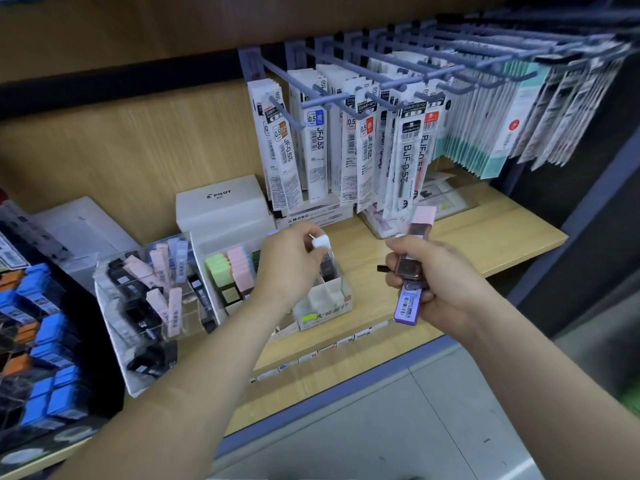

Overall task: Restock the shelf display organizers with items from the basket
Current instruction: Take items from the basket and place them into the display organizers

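My left hand [289,263] pinches a lead case with a white cap [320,241] and holds it upright over a small white divided box [325,301] on the wooden shelf. My right hand [431,277] grips a bundle of several lead cases to the right of the box; a pink-capped one [423,221] sticks up and a purple one [408,306] points down. Left of the box stands a white organizer [230,271] with green and pink cases. A clear acrylic organizer [152,306] further left holds black, pink and blue cases. No basket is in view.
Refill packs [363,147] hang on blue pegs above the shelf's back. A white Pilot box [221,209] stands behind the organizers. A black rack with blue and orange cases [38,344] fills the left edge. The shelf's front edge [346,341] carries price labels; grey floor lies below.
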